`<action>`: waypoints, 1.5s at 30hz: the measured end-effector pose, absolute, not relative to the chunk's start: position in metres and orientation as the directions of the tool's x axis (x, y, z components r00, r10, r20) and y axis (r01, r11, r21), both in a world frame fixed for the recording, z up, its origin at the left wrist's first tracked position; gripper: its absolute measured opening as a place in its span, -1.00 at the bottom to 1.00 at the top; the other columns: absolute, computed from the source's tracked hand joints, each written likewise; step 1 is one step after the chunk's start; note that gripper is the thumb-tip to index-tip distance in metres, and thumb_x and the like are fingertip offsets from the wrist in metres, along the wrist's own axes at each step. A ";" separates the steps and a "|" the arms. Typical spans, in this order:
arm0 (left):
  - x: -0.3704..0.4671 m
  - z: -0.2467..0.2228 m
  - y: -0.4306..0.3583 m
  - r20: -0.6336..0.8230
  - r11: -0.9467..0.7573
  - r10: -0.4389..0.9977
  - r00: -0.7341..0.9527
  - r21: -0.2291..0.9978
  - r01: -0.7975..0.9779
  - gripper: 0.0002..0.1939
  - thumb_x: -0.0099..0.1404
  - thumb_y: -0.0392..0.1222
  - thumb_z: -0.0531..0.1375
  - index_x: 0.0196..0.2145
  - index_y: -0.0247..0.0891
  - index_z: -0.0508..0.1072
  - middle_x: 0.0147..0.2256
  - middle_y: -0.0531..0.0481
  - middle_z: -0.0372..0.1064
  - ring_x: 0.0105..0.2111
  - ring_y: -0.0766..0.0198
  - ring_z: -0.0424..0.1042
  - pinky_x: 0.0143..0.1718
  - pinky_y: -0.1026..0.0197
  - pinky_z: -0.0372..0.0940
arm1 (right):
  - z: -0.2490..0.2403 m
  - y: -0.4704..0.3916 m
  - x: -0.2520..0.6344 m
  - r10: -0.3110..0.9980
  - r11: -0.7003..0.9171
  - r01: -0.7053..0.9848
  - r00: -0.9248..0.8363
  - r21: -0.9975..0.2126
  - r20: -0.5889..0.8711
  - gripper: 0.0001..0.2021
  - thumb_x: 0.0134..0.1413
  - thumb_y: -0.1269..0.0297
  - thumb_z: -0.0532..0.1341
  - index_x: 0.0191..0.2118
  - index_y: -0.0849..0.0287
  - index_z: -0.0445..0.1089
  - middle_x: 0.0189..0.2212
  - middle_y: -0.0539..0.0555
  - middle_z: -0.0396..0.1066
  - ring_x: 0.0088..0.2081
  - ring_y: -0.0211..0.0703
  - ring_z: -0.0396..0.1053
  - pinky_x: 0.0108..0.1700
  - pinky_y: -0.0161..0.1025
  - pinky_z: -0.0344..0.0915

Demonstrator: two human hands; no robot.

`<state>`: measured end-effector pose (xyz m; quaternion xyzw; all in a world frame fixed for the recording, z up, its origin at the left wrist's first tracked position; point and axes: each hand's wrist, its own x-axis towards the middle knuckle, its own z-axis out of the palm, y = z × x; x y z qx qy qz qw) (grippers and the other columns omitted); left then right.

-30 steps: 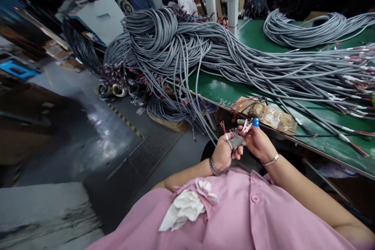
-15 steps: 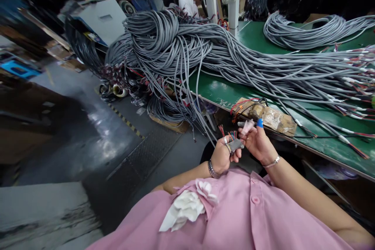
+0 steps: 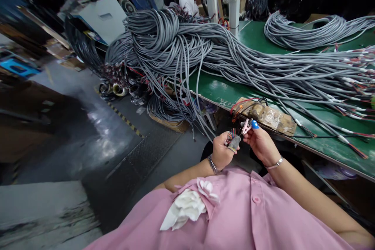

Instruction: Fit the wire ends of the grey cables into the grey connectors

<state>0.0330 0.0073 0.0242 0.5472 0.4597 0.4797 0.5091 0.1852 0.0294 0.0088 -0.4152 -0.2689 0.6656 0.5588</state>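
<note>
My left hand (image 3: 223, 151) is closed around a grey cable's end, and a fan of thin coloured wires (image 3: 233, 133) sticks up from its grip. A worn grey cover (image 3: 234, 143) wraps the thumb. Just to the right, my right hand (image 3: 261, 146) pinches a small pale pink clip (image 3: 246, 126) beside the wire tips. A blue cover (image 3: 254, 124) sits on that thumb. Whether the clip touches the wires I cannot tell. Beyond both hands, a taped wooden block (image 3: 269, 116) with red and black leads lies at the bench edge.
Long grey cables (image 3: 234, 52) with stripped ends lie in a heap across the green bench (image 3: 215, 88) and hang over its left edge. Another coil (image 3: 307, 33) rests at the back right. A white post (image 3: 233, 13) stands behind, with a person (image 3: 189, 0) past it.
The pink clip, blurred before, now shows clearly, and the right thumb has tipped left and down. My left hand has turned slightly, bringing its wires closer together.
</note>
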 end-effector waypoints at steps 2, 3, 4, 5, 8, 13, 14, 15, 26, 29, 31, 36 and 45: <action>0.033 0.022 0.009 0.096 -0.104 0.987 0.128 0.993 0.058 -0.70 0.24 0.00 0.17 -0.46 -0.30 0.36 -0.60 0.04 0.34 -0.65 0.44 0.27 -0.59 0.38 0.18 | 0.006 0.029 0.185 0.977 -0.142 -0.430 0.085 -0.892 -0.196 -0.60 0.02 -0.13 0.19 -0.39 0.16 0.45 -0.48 0.03 0.41 -0.48 -0.28 0.28 -0.41 -0.33 0.28; 0.033 0.021 0.010 0.116 -0.127 0.984 0.135 0.989 0.079 -0.71 0.24 -0.01 0.17 -0.47 -0.30 0.36 -0.60 0.04 0.34 -0.65 0.44 0.27 -0.58 0.37 0.18 | 0.004 0.029 0.184 0.978 -0.118 -0.403 0.110 -0.908 -0.176 -0.58 0.02 -0.15 0.18 -0.40 0.16 0.46 -0.48 0.04 0.42 -0.47 -0.27 0.29 -0.41 -0.32 0.28; 0.032 0.020 0.011 0.135 -0.150 0.981 0.142 0.984 0.098 -0.72 0.25 -0.02 0.16 -0.47 -0.30 0.36 -0.60 0.04 0.34 -0.64 0.44 0.27 -0.57 0.37 0.19 | 0.003 0.030 0.183 0.979 -0.120 -0.403 0.103 -0.907 -0.175 -0.56 0.02 -0.17 0.17 -0.40 0.16 0.47 -0.46 0.05 0.43 -0.46 -0.25 0.30 -0.39 -0.31 0.29; 0.032 0.018 0.012 0.154 -0.172 0.977 0.147 0.978 0.116 -0.73 0.25 -0.04 0.16 -0.46 -0.30 0.37 -0.59 0.03 0.35 -0.63 0.43 0.27 -0.56 0.37 0.19 | 0.003 0.031 0.183 0.978 -0.146 -0.431 0.074 -0.890 -0.196 -0.55 0.01 -0.19 0.17 -0.38 0.15 0.47 -0.44 0.06 0.45 -0.44 -0.24 0.32 -0.38 -0.30 0.30; 0.032 0.012 0.015 0.199 -0.224 0.968 0.154 0.961 0.162 -0.78 0.25 -0.09 0.16 -0.45 -0.30 0.38 -0.58 0.03 0.35 -0.63 0.43 0.26 -0.55 0.36 0.20 | 0.003 0.036 0.180 0.954 -0.261 -0.579 -0.032 -0.772 -0.298 -0.55 -0.05 -0.19 0.21 -0.31 0.13 0.49 -0.39 0.06 0.49 -0.40 -0.21 0.38 -0.35 -0.28 0.33; 0.032 0.004 0.019 0.237 -0.275 0.954 0.182 0.936 0.219 -0.81 0.23 -0.16 0.16 -0.48 -0.29 0.37 -0.60 0.05 0.33 -0.62 0.43 0.25 -0.54 0.36 0.19 | 0.006 0.043 0.176 0.941 -0.235 -0.712 0.004 -0.662 -0.339 -0.68 -0.09 -0.04 0.33 -0.38 0.13 0.47 -0.44 0.00 0.49 -0.41 -0.25 0.38 -0.34 -0.31 0.32; 0.032 0.003 0.020 0.240 -0.280 0.952 0.190 0.934 0.222 -0.81 0.23 -0.17 0.15 -0.49 -0.29 0.38 -0.60 0.06 0.33 -0.62 0.43 0.25 -0.54 0.36 0.19 | 0.007 0.043 0.175 0.942 -0.227 -0.718 0.011 -0.658 -0.336 -0.69 -0.10 -0.03 0.34 -0.39 0.14 0.47 -0.45 0.00 0.49 -0.41 -0.25 0.38 -0.34 -0.32 0.32; 0.033 0.003 0.019 0.239 -0.279 0.951 0.194 0.935 0.220 -0.82 0.23 -0.17 0.15 -0.49 -0.29 0.38 -0.60 0.06 0.33 -0.62 0.43 0.25 -0.54 0.36 0.19 | 0.006 0.042 0.175 0.943 -0.224 -0.719 0.011 -0.658 -0.333 -0.68 -0.11 -0.03 0.34 -0.38 0.14 0.47 -0.45 0.00 0.49 -0.41 -0.25 0.38 -0.34 -0.32 0.32; 0.023 0.004 0.003 0.014 -0.030 0.985 0.171 0.995 0.092 -0.70 0.25 0.00 0.14 -0.44 -0.31 0.35 -0.59 0.04 0.35 -0.67 0.44 0.27 -0.62 0.38 0.18 | -0.011 0.026 0.197 0.927 -0.357 -0.654 -0.159 -0.667 -0.340 -0.52 0.04 -0.22 0.11 -0.31 0.12 0.47 -0.35 0.08 0.49 -0.39 -0.22 0.41 -0.28 -0.27 0.38; 0.020 -0.008 0.003 -0.027 0.010 0.985 0.171 0.995 0.095 -0.70 0.24 0.01 0.15 -0.41 -0.32 0.37 -0.58 0.05 0.35 -0.65 0.45 0.28 -0.60 0.39 0.20 | -0.018 0.018 0.207 0.930 -0.357 -0.564 -0.141 -0.744 -0.340 -0.62 0.04 -0.10 0.20 -0.27 0.13 0.48 -0.22 0.13 0.50 -0.34 -0.19 0.46 -0.24 -0.22 0.41; 0.022 -0.018 0.006 -0.052 0.031 0.976 0.213 0.994 0.100 -0.71 0.24 0.00 0.16 -0.39 -0.32 0.38 -0.56 0.05 0.36 -0.62 0.43 0.31 -0.57 0.37 0.23 | -0.024 0.010 0.214 0.941 -0.333 -0.495 -0.115 -0.803 -0.319 -0.71 -0.02 0.08 0.31 -0.18 0.09 0.47 -0.12 0.12 0.49 -0.26 -0.15 0.48 -0.20 -0.19 0.42; 0.032 -0.035 0.018 -0.006 -0.006 0.904 0.428 1.000 0.027 -0.72 0.26 -0.07 0.16 -0.17 -0.32 0.42 -0.28 -0.10 0.46 -0.30 0.31 0.45 -0.21 0.24 0.34 | -0.043 -0.011 0.236 0.958 -0.287 -0.248 -0.058 -0.925 -0.282 -0.62 -0.06 0.25 0.33 -0.04 0.07 0.42 0.07 0.12 0.36 0.04 0.02 0.38 -0.07 -0.16 0.42; 0.027 -0.010 0.004 0.046 -0.031 0.914 0.403 0.999 -0.044 -0.60 0.33 -0.01 0.08 -0.03 -0.34 0.43 -0.19 -0.18 0.46 -0.23 0.26 0.44 -0.15 0.22 0.30 | -0.057 -0.031 0.274 0.949 -0.316 0.225 0.056 -0.922 -0.311 -0.51 -0.04 0.04 0.27 0.03 0.12 0.38 -0.23 0.15 0.52 -0.36 -0.01 0.53 -0.37 -0.18 0.49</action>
